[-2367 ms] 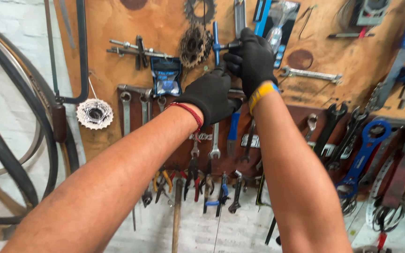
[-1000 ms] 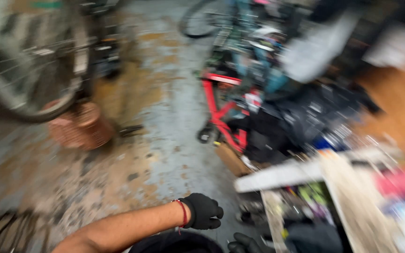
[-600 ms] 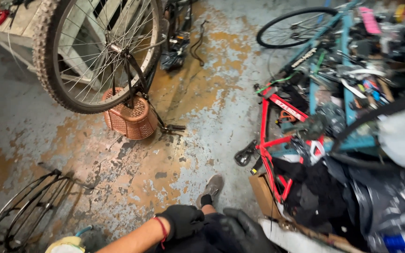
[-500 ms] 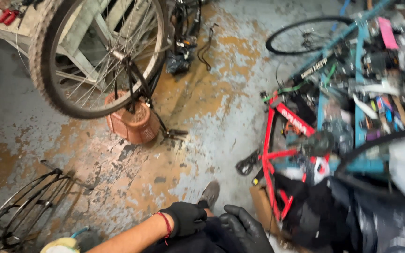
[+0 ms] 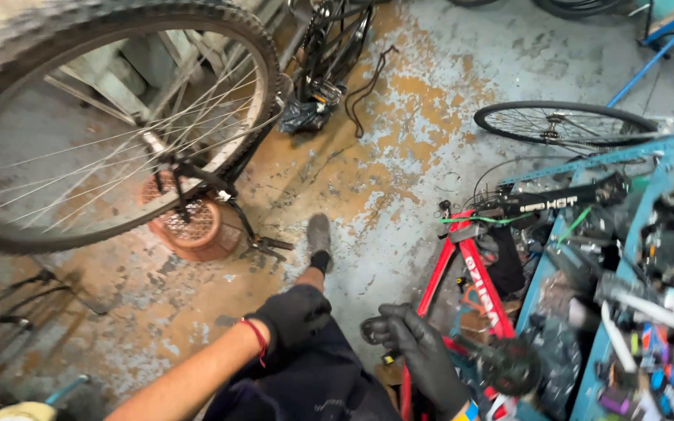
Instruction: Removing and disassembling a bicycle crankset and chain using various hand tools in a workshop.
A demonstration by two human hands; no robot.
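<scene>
Gripping a small dark part (image 5: 374,330) in my right hand (image 5: 419,355), fingers curled around it, lower centre beside the red bike frame (image 5: 470,269). Left hand (image 5: 294,316) rests loosely closed on my thigh, holding nothing. Best to keep a firm grip near the frame.

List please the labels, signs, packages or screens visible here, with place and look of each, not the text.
Black bar-shaped bicycle part with pale lettering: right of centre, above the red frame.
Red bicycle frame tube with white lettering: slanting, beside the black-gloved right hand.
No packages, signs or screens can be made out.
</scene>
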